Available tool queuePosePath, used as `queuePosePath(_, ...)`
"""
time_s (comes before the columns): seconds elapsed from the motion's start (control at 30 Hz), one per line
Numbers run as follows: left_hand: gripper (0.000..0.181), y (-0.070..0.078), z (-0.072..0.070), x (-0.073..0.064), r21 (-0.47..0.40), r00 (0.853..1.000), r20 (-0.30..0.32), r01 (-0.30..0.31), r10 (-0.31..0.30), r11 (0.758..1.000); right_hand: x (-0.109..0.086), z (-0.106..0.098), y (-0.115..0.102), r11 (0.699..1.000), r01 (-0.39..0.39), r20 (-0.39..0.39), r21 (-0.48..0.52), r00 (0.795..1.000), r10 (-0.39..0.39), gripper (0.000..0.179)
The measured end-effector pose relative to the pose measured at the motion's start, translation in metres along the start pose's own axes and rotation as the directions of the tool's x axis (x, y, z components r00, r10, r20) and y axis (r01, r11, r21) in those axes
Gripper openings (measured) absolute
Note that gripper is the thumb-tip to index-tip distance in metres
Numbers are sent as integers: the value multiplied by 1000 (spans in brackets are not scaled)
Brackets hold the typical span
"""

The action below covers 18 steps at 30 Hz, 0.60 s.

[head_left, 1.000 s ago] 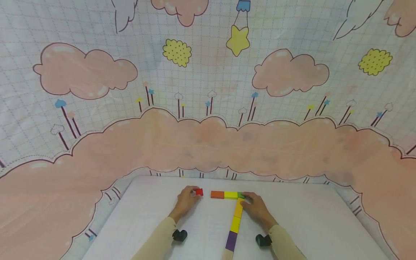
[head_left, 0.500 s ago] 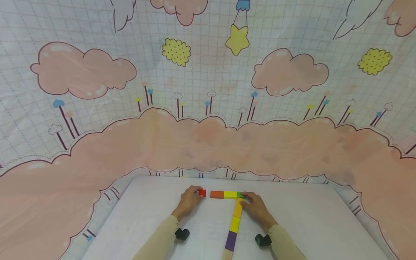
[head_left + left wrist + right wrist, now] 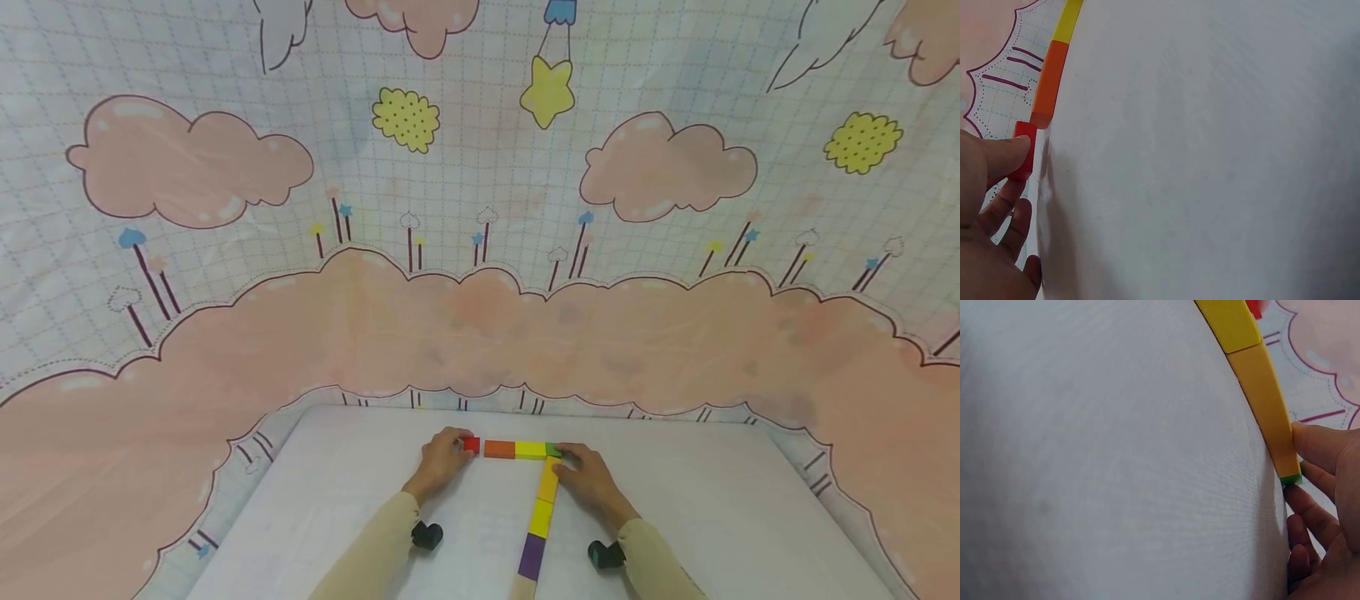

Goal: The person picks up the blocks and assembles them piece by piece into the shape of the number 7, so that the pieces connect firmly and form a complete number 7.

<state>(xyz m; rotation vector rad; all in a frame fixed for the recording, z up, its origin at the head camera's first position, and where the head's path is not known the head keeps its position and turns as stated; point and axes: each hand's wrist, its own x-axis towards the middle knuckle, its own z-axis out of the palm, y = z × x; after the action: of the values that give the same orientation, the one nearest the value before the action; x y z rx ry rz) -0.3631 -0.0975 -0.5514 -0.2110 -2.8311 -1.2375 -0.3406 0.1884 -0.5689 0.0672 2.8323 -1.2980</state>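
My left hand [image 3: 438, 462] pinches a small red block [image 3: 472, 446] between thumb and fingers. A narrow gap parts it from the orange block [image 3: 499, 450], which heads a row with a yellow block [image 3: 530, 451] and a green block [image 3: 552, 449]. At the row's right end, my right hand [image 3: 594, 477] touches the green block with its fingertips. In the right wrist view, its thumb rests against the side of an amber-yellow block [image 3: 1266, 406], and part of the green block is hidden behind that block.
From the corner, the amber block continues toward me into another yellow block [image 3: 541, 518], a purple block [image 3: 532, 557] and a beige block [image 3: 522, 588], cut off by the frame. All lie on a white tabletop [image 3: 690, 492]. A patterned cloth [image 3: 480, 333] hangs behind.
My left hand has carried the red block rightward, narrowing its gap to the orange block. My right hand has stayed at the corner.
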Motion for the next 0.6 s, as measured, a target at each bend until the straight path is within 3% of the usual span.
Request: queuePosePath(0.6, 31, 3, 6, 2, 46, 999, 7, -34, 34, 998, 0, 0, 0, 1000, 12, -3, 5, 1000, -12, 40)
